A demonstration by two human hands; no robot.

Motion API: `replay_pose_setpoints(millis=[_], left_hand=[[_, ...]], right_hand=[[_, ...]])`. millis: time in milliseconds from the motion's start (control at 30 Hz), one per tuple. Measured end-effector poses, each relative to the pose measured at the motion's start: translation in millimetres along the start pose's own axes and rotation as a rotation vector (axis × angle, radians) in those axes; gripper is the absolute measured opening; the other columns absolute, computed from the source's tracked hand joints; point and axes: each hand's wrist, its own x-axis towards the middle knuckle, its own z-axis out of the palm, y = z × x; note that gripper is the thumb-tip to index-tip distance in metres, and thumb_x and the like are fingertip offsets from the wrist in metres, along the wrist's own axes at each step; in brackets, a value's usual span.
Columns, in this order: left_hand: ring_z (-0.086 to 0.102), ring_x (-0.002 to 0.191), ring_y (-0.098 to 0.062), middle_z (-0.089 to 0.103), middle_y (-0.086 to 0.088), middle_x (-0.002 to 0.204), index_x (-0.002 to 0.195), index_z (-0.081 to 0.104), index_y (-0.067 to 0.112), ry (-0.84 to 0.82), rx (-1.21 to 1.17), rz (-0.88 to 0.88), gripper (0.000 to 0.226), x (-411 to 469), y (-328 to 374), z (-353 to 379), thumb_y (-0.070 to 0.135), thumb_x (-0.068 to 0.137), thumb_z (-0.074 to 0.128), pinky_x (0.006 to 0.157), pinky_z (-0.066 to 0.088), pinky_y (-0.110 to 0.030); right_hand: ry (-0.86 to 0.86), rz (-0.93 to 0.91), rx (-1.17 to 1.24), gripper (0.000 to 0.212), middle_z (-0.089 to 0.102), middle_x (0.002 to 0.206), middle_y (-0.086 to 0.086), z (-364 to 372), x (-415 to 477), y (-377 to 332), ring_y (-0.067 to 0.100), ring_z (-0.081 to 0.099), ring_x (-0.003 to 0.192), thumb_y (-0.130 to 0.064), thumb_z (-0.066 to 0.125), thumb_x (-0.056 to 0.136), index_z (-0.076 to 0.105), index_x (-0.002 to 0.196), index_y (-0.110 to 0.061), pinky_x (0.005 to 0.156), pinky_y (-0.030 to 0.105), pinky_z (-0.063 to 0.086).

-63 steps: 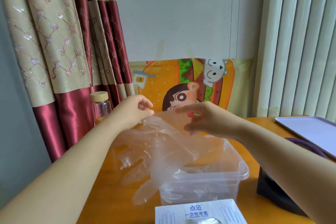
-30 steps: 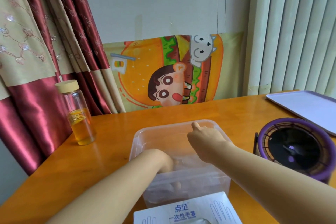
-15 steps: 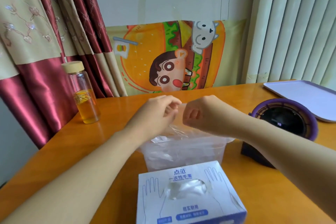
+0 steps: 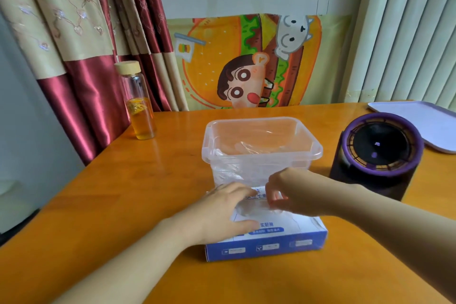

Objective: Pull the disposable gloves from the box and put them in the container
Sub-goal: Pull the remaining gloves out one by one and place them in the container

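Glove box [image 4: 266,237] sits nearest on the tabletop [image 4: 148,180]. Left hand [image 4: 222,215] lies flat on the box top, fingers fairly straight, pressing it down. Right hand [image 4: 293,192] has its fingers curled at the slot, pinching a clear glove [image 4: 254,208] that pokes out. Just behind the box, the clear container [image 4: 318,152] already holds some crumpled gloves [image 4: 229,170]. Task looks partway done: this glove is not yet moved over, and the box is likely not empty.

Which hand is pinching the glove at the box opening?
The right hand, fingers curled on the glove; the left hand lies flat on the box.
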Motion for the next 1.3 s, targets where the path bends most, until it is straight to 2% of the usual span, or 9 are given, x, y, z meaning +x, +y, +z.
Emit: replay_pose_setpoints(millis=[200,400,567,767,933,1000,1100,1233,1300], left_hand=[[0.027,0.136,-0.003,0.028,0.018,0.148,0.146,0.029,0.036,-0.037,-0.022,-0.024,0.071,0.2,2.2,-2.0,0.06,0.085,0.056,0.114,0.025,-0.027],[0.026,0.136,-0.001,0.027,0.02,0.149,0.148,0.026,0.033,-0.029,-0.052,-0.037,0.075,-0.4,1.9,0.1,0.06,0.085,0.057,0.114,0.025,-0.028],[0.027,0.136,-0.002,0.028,0.02,0.149,0.148,0.025,0.035,-0.029,-0.068,-0.04,0.077,1.1,0.2,0.8,0.061,0.084,0.058,0.114,0.026,-0.03],[0.024,0.138,-0.003,0.023,0.021,0.154,0.148,0.018,0.041,-0.052,-0.049,-0.043,0.079,1.6,1.5,0.2,0.062,0.084,0.058,0.113,0.026,-0.028],[0.029,0.136,-0.004,0.027,0.021,0.151,0.147,0.021,0.045,-0.041,-0.086,-0.057,0.077,0.5,2.3,0.2,0.062,0.082,0.059,0.112,0.03,-0.032],[0.027,0.137,-0.004,0.026,0.02,0.152,0.148,0.021,0.04,-0.035,-0.089,-0.061,0.079,-0.3,2.3,1.2,0.061,0.083,0.059,0.114,0.027,-0.03],[0.025,0.138,-0.003,0.026,0.019,0.152,0.149,0.019,0.036,-0.034,-0.076,-0.062,0.081,-0.1,1.5,1.6,0.062,0.083,0.059,0.115,0.025,-0.03],[0.025,0.139,-0.004,0.026,0.02,0.153,0.148,0.02,0.041,-0.042,-0.112,-0.059,0.079,0.2,1.8,-0.2,0.061,0.082,0.06,0.116,0.026,-0.033],[0.025,0.139,-0.004,0.027,0.021,0.152,0.147,0.019,0.044,-0.039,-0.121,-0.057,0.079,0.1,1.6,-0.2,0.061,0.082,0.061,0.116,0.026,-0.035]], right_hand=[[0.152,-0.003,0.058,0.011,0.063,0.1,-0.009,-12.0,-2.1,0.6,0.012,0.058,0.084,-0.03,0.051,0.096,0.06,0.101,-0.025,0.078,0.028,0.052],[-0.077,-0.006,0.041,0.022,0.063,0.111,-0.009,-1.1,1.4,-2.8,0.006,0.053,0.087,-0.035,0.059,0.091,0.064,0.11,-0.026,0.08,0.02,0.045],[0.011,-0.011,0.029,0.015,0.06,0.107,-0.009,3.5,1.1,-4.0,0.009,0.055,0.086,-0.029,0.056,0.094,0.065,0.105,-0.026,0.078,0.021,0.049],[0.253,-0.076,0.144,0.013,0.057,0.097,-0.009,-37.5,0.0,-9.1,0.014,0.059,0.086,-0.026,0.049,0.096,0.061,0.098,-0.021,0.079,0.033,0.053],[-0.084,-0.05,0.032,0.027,0.063,0.116,-0.006,-25.5,4.1,-10.1,0.007,0.057,0.097,-0.033,0.058,0.092,0.061,0.116,-0.021,0.091,0.02,0.045],[-0.133,-0.021,0.028,0.029,0.064,0.116,-0.005,-10.4,3.3,-10.0,0.007,0.056,0.093,-0.036,0.061,0.09,0.063,0.115,-0.022,0.086,0.02,0.044],[-0.02,-0.026,0.01,0.016,0.064,0.109,-0.008,-3.0,2.5,-8.5,0.006,0.052,0.083,-0.031,0.058,0.093,0.067,0.104,-0.024,0.071,0.015,0.038],[0.131,-0.061,-0.029,0.015,0.06,0.106,-0.01,-4.5,4.3,-5.5,0.008,0.052,0.081,-0.029,0.053,0.096,0.064,0.105,-0.025,0.062,0.01,0.034],[0.185,-0.063,-0.029,0.017,0.059,0.107,-0.01,-4.6,8.9,-3.5,0.01,0.055,0.082,-0.03,0.051,0.096,0.062,0.107,-0.023,0.066,0.014,0.042]])
